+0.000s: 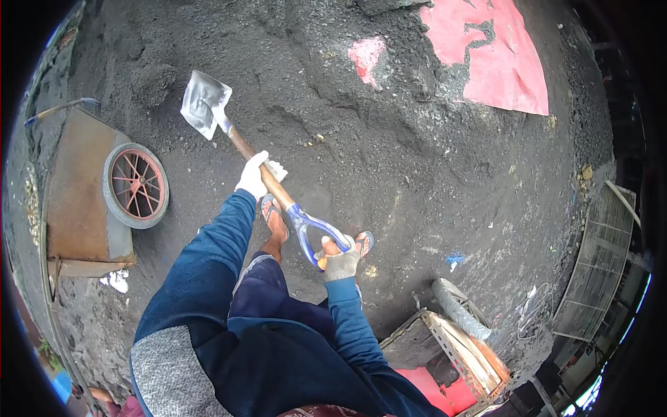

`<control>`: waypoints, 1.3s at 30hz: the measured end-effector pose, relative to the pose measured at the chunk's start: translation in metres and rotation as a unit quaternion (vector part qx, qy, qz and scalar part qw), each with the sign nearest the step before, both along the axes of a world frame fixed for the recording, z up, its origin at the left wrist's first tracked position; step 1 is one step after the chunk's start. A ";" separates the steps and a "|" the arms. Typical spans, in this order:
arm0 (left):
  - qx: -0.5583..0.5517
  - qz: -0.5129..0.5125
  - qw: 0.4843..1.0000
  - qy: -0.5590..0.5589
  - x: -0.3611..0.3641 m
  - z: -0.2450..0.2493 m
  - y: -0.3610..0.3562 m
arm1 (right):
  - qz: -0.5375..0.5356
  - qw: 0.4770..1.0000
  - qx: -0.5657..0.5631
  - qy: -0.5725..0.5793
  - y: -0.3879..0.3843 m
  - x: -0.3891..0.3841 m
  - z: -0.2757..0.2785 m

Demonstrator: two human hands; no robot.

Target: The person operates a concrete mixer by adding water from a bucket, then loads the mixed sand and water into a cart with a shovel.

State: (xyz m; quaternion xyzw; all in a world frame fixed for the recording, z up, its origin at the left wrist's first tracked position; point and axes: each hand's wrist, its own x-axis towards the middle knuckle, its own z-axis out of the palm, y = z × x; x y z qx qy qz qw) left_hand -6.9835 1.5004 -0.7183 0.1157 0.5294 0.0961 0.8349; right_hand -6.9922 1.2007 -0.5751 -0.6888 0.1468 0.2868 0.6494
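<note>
A shovel (240,142) slants across the view, its metal blade (206,99) up and to the left over dark, gritty ground. My left hand (256,176), in a white glove, is wrapped round the middle of the wooden shaft. The blue D-shaped handle (311,233) is gripped by my right hand (338,258), in a greyish glove with the thumb and fingertips bare. The blade looks bare of material. A mound of dark sand (154,82) lies just left of it.
A rusty cart (82,187) with a red-spoked wheel (136,185) stands on the left. Another cart (479,354) with a tyre is at lower right. Pink sheeting (511,76) lies partly buried at upper right. A mesh screen (596,264) leans at the right edge.
</note>
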 end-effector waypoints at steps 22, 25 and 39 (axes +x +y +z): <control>0.009 -0.062 0.998 0.017 0.050 -0.051 0.033 | -0.119 0.992 -0.026 0.029 0.044 0.039 -0.063; 0.088 -0.038 0.995 -0.003 0.043 -0.016 0.059 | 0.015 0.999 0.033 -0.036 0.053 0.048 -0.020; -0.391 -0.208 0.891 0.100 -0.023 -0.120 -0.420 | -0.356 0.859 -0.356 0.090 -0.363 -0.104 -0.079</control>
